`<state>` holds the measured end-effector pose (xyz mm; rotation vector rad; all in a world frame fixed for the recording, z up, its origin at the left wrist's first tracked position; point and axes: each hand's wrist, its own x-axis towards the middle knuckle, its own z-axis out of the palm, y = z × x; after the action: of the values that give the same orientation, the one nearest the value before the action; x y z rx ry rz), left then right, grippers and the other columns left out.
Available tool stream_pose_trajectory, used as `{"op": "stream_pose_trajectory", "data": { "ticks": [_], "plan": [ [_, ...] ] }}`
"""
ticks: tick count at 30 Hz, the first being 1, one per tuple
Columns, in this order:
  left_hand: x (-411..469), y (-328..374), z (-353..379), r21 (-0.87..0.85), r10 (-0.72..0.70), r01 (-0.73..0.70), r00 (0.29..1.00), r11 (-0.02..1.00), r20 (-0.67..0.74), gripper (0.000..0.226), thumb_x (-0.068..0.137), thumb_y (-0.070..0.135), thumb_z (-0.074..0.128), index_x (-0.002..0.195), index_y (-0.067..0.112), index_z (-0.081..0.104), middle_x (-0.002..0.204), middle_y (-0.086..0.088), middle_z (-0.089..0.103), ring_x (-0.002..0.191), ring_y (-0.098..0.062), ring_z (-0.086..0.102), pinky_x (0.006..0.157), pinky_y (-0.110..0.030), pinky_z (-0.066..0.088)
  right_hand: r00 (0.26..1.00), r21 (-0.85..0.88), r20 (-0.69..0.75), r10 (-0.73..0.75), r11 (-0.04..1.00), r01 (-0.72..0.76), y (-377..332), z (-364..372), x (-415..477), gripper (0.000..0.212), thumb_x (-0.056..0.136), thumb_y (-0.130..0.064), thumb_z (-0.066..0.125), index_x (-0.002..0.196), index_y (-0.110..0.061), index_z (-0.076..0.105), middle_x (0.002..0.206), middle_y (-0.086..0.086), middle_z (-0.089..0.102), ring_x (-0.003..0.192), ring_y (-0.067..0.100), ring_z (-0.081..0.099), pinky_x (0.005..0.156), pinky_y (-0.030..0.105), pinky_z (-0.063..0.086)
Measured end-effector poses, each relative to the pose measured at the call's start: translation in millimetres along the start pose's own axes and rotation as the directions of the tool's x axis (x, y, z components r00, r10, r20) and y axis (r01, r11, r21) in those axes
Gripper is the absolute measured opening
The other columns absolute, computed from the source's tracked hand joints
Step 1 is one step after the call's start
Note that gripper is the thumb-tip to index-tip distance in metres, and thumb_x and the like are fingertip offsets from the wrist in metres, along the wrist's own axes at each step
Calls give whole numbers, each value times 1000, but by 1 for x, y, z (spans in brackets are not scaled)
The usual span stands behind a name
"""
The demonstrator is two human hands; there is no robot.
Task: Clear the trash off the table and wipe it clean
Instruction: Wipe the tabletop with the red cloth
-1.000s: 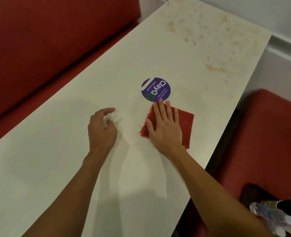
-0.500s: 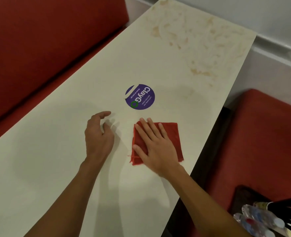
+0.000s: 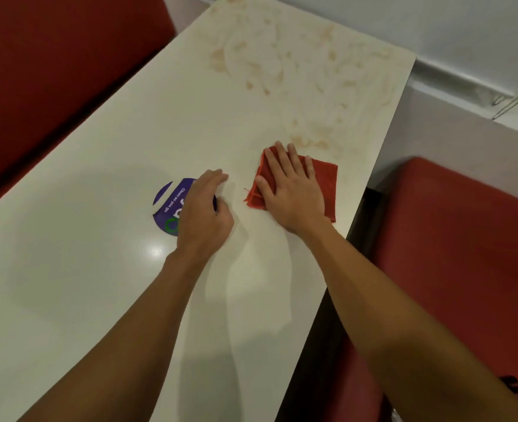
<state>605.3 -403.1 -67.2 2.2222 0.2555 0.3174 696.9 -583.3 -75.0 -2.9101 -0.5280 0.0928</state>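
A folded red cloth (image 3: 324, 185) lies on the white table (image 3: 99, 269), close to its right edge. My right hand (image 3: 291, 190) presses flat on the cloth with straight fingers. Beside it, my left hand (image 3: 204, 213) rests on the table with loosely curled fingers and holds nothing. It covers part of a round purple sticker (image 3: 167, 205). Brown smeared stains (image 3: 282, 68) spread over the far end of the table, just beyond the cloth.
Red bench seats stand on both sides, one at the left (image 3: 53, 71) and one at the right (image 3: 464, 254). A white wall with a ledge (image 3: 464, 86) runs behind the table's far end.
My right hand has slid the cloth away from me toward the stains. My left hand has moved forward onto the purple sticker. The view has shifted forward.
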Motion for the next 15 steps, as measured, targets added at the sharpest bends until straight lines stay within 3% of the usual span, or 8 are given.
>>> {"op": "stream_pose_trajectory", "data": {
  "ticks": [2,5,10,15],
  "plan": [
    [13,-1,9,65,19,-19,1000,998,-4,47,93,-2,52,136,12,65,147,2,60,143,-14,48,119,-26,35,1000,-4,-1,0,1000,0,3,-1,12,70,108,-61,8,168,-25,4,176,-2,-3,161,19,-10,130,50,4],
    [26,-3,16,134,39,-30,997,991,-63,48,88,0,50,130,11,70,141,0,65,134,-17,55,116,-28,38,1000,25,7,-22,999,21,-1,-2,-8,69,110,-58,10,168,-22,1,176,1,-6,161,20,-11,130,51,5],
    [25,-5,17,107,31,-21,995,994,-96,46,85,-7,55,121,14,74,137,6,66,130,-13,56,111,-38,45,995,20,46,-83,996,82,-10,-4,-75,72,109,-61,15,168,-23,-2,175,0,-9,161,20,-13,131,50,3],
    [27,-4,16,105,40,-27,992,994,-119,44,83,-8,59,118,15,76,133,5,69,126,-14,59,109,-43,47,1000,11,8,19,1000,-19,2,-4,4,74,108,-63,11,168,-20,5,176,2,-4,161,21,-10,131,51,3]
  ]
}}
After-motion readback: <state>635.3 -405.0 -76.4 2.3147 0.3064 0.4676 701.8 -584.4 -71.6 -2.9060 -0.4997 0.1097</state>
